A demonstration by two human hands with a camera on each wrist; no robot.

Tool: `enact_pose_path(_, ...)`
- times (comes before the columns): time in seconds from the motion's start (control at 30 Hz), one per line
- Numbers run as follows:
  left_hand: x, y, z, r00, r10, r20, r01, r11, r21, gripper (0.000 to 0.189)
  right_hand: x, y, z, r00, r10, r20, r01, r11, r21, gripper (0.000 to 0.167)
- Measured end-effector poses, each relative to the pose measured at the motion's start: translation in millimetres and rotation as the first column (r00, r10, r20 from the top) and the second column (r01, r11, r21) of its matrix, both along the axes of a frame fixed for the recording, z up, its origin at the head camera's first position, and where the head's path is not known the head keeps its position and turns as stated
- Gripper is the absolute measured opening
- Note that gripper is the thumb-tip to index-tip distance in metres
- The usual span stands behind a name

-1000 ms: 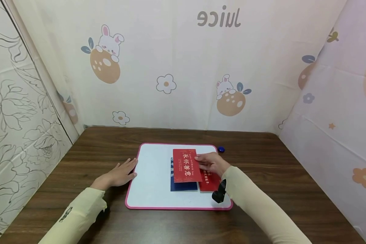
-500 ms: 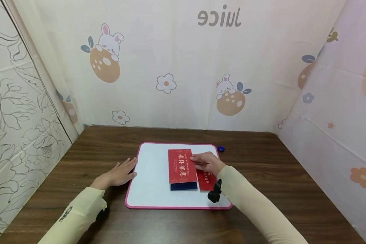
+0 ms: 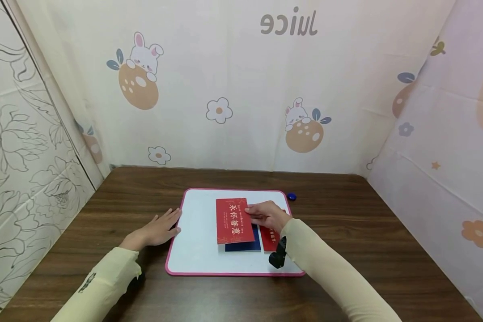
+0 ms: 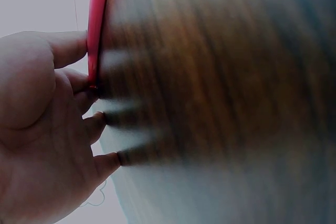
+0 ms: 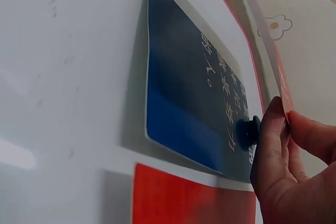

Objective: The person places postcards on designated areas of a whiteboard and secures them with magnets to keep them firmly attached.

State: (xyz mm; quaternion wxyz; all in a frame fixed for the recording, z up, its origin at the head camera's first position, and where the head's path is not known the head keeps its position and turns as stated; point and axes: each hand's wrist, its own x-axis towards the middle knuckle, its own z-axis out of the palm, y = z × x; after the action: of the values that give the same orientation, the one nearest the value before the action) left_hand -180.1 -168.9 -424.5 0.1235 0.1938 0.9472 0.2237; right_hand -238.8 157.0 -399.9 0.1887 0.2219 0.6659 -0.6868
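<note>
My right hand (image 3: 269, 214) pinches a red card (image 3: 235, 223) with pale lettering by its right edge, between thumb and fingers. In the right wrist view that card (image 5: 284, 85) is seen nearly edge-on, raised off the whiteboard (image 3: 197, 241). Partly beneath it in the head view lies a dark blue card (image 3: 243, 247), and a round dark blue magnet (image 5: 253, 129) sits on that one. To its right is another red card (image 3: 270, 241), partly covered by my right hand. My left hand (image 3: 157, 229) rests at the board's left edge, its fingertips touching the pink rim (image 4: 95, 30).
The pink-rimmed whiteboard lies on a dark wooden table (image 3: 338, 214). A small blue magnet (image 3: 291, 197) is on the table just past the board's far right corner. Printed curtains (image 3: 241, 89) stand behind and at both sides.
My right hand has carried the red card to the left across the blue card, showing more of the blue card's right side. My left hand has stayed in place.
</note>
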Motion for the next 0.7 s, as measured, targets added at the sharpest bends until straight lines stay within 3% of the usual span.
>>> enact_pose_path(0.7, -0.3, 0.0, -0.8, 1.0, 0.003, -0.005, -0.003, 1.0, -0.01, 0.063, 1.0, -19, -0.3, 0.999, 0.035, -0.017, -0.035, 0.999, -0.019, 0.032)
